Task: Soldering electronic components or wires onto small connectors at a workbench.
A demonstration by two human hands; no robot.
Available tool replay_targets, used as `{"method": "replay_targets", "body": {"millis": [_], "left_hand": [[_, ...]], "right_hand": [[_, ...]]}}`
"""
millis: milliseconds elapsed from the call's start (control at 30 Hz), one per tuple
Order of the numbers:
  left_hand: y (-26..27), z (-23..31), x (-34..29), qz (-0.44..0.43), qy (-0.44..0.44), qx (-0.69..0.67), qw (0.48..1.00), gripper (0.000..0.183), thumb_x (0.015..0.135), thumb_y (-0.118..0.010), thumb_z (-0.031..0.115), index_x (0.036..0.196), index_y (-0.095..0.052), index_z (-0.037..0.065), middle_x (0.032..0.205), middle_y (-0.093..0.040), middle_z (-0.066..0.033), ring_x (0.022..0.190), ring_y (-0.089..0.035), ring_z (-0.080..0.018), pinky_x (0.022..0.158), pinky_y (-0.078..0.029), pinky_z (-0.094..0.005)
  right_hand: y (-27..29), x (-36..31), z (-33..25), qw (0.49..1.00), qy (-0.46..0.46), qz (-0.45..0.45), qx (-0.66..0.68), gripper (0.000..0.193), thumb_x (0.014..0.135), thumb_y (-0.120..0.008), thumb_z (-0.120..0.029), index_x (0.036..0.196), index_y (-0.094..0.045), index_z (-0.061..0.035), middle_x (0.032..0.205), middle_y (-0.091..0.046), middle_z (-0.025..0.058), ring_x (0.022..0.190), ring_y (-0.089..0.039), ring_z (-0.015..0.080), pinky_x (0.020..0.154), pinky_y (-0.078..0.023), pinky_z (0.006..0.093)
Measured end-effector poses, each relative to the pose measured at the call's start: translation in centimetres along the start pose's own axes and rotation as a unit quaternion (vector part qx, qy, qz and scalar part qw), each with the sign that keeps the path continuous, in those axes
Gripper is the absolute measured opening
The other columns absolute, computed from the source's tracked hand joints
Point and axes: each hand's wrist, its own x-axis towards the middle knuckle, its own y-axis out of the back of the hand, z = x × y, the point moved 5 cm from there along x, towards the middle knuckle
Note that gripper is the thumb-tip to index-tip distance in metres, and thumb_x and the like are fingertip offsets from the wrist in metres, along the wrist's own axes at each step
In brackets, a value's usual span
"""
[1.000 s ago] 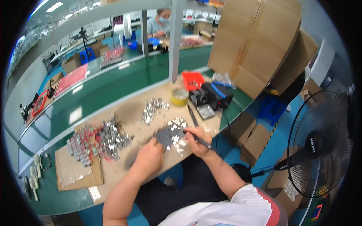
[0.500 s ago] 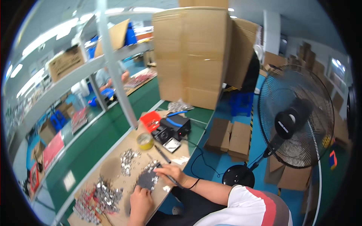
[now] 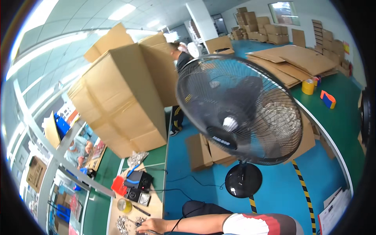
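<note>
My right hand [image 3: 150,226] is low in the picture, its fingers closed around a dark, slim soldering iron [image 3: 138,223] with a black cord. Beside it on the tan board [image 3: 156,205] lies a pile of small shiny metal parts [image 3: 122,224], cut off by the lower edge. Just beyond stand a yellow tape roll [image 3: 124,206] and a black pen-like tool [image 3: 141,210]. Farther off are a black soldering station [image 3: 141,181] with a red light, a small framed pad [image 3: 144,199], a blue-handled tool [image 3: 134,181] and a red bin [image 3: 119,185]. My left hand is out of view.
A black pedestal fan [image 3: 239,113] stands right of the bench, its base [image 3: 243,180] on the blue floor. A big cardboard box [image 3: 121,102] rises at the bench's far end. One person [image 3: 183,58] is behind it; another [image 3: 76,150] sits left. Cords cross the floor.
The view has swung right and up. My left hand and the heap of red and silver parts have left the picture. My right hand still holds the soldering iron; a person behind the box has come into view.
</note>
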Motion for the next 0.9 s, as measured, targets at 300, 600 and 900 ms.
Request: {"method": "replay_targets", "body": {"millis": [300,600,900], "left_hand": [[-0.4,3.7,1.1,0.206,-0.523,0.443,0.699,0.024,0.099,-0.066,0.018,0.099,-0.076,-0.003,0.086,-0.072,-0.0232,0.081,-0.069,-0.0379,0.08,-0.055,-0.0444],[1.4,8.1,2.7,0.054,-0.092,0.126,0.986,0.021,0.096,-0.07,0.019,0.098,-0.076,0.0,0.091,-0.075,-0.023,0.083,-0.072,-0.0359,0.077,-0.055,-0.0453],[2.0,0.1,5.1,0.066,-0.027,0.117,0.991,0.018,0.092,-0.075,0.016,0.096,-0.078,-0.001,0.086,-0.077,-0.0176,0.078,-0.072,-0.0289,0.075,-0.056,-0.041]], "right_hand": [[3.7,-0.2,-2.0,1.0,0.021,-0.007,-0.014,0.026,0.092,-0.067,-0.019,0.118,-0.073,-0.0161,0.089,-0.072,0.0114,0.078,-0.072,0.0323,0.068,-0.058,0.0436],[5.7,-4.6,-3.0,0.997,0.065,-0.02,-0.044,0.018,0.097,-0.064,-0.019,0.113,-0.068,-0.0148,0.095,-0.07,0.0161,0.085,-0.07,0.0385,0.072,-0.056,0.0472],[4.3,-5.9,-2.2,0.996,0.056,0.009,0.067,0.018,0.106,-0.058,-0.023,0.108,-0.064,-0.0063,0.093,-0.067,0.0169,0.091,-0.068,0.0386,0.079,-0.053,0.0449]]}}
